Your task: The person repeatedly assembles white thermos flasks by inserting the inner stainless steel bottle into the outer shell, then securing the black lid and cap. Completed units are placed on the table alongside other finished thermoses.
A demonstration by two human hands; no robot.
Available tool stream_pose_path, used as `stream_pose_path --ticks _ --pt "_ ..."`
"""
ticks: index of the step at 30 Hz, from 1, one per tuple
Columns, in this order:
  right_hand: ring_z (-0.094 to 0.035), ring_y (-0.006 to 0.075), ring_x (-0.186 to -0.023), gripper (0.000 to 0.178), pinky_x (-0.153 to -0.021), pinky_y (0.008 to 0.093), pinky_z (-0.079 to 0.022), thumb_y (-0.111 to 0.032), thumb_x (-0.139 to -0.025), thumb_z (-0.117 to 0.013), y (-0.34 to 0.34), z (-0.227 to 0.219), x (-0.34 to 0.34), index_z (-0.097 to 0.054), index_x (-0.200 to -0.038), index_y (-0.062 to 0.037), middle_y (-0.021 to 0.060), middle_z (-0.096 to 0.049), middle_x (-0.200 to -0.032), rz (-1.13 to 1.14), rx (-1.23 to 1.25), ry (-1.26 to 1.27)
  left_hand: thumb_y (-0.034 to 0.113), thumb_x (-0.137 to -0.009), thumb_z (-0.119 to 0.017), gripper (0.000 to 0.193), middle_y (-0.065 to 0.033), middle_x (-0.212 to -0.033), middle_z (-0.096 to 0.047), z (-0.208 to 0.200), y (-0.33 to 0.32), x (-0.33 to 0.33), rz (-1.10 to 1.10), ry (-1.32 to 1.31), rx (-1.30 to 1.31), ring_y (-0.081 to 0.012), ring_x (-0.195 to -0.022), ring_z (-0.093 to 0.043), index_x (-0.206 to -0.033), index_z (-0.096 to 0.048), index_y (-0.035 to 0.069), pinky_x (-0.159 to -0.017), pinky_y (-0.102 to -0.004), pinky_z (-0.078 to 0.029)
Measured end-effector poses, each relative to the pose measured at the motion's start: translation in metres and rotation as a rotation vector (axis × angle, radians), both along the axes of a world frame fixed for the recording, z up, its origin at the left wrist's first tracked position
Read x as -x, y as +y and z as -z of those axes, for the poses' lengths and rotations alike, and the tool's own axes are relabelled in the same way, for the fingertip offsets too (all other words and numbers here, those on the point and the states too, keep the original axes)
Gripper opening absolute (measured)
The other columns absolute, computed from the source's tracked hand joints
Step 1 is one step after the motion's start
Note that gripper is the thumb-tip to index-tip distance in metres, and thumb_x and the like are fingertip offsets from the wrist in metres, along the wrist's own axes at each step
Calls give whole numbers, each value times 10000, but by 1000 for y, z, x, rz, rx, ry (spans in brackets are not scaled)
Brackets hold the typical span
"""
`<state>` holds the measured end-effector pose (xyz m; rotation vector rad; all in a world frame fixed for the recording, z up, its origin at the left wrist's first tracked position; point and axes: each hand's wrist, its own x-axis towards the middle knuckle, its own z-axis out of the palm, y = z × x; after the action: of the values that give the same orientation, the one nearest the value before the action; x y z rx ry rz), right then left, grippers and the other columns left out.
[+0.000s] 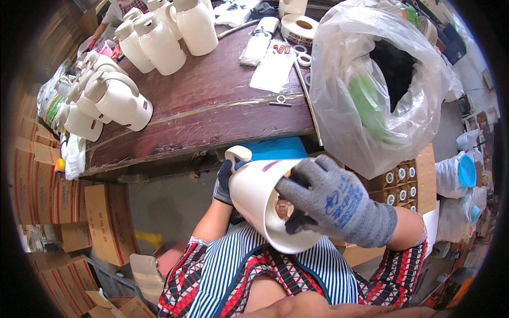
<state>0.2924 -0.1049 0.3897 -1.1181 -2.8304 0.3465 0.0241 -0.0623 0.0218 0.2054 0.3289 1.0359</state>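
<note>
White jug [260, 204], grey gloves [339, 204]

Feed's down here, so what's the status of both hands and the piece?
Left gloved hand grips white plastic jug body near its spout. Right grey knit-gloved hand reaches into its open base. Nothing obstructing.

A worn dark-brown wooden table [212, 106] fills the upper middle, its front edge scuffed and pale, with a grey concrete floor [164, 204] below it. Brown cardboard boxes [37, 185] crowd the left side — stacked and leaning — while bundled plastic sacks [456, 175] sit at the right. The light is bright and even.
</note>
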Motion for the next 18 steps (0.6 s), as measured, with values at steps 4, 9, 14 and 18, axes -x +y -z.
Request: stream_pose_path --ticks 4,9,14,18 --pt "-610 279 -1051 659 -783 376 -594 -344 -766 -813 -14 -5 11 -589 -1344 -120 96 -543 -1206 58 21 -1 479 -908 -717 663 -196 -1245 -666 14 0 11 -40 62 -22 -339 -1120 -671 -1357 -559 18 -991 -493 -551" --pt "-680 298 -1084 505 -933 415 -583 -199 -822 -778 8 16 -35 -635 -1284 -52 172 -631 -1247 233 182 449 425 -905 -738 524 -145 -1064 -687 -123 12 44 -250 415 -183 -235 -986 -663 -1193 -619 4 -891 -403 -545" --pt "-614 242 -1246 570 -1046 395 -515 -229 -953 -723 -8 192 -40 -499 -1423 4 150 -606 -1381 786 745 1917 210 -872 -790 353 -66 -980 -680 -335 47 51 -177 1094 -737 -152 -927 -643 -1117 -649 -1 -889 -312 -524" --pt "-473 299 -1399 781 -1165 465 -378 -510 -969 -643 12 263 13 -360 -1561 -85 136 -473 -1544 385 331 1173 125 -822 -812 407 -53 -1086 -678 -438 45 -25 164 1644 -1125 -150 -1025 -634 -1184 -670 5 -972 -312 -505"
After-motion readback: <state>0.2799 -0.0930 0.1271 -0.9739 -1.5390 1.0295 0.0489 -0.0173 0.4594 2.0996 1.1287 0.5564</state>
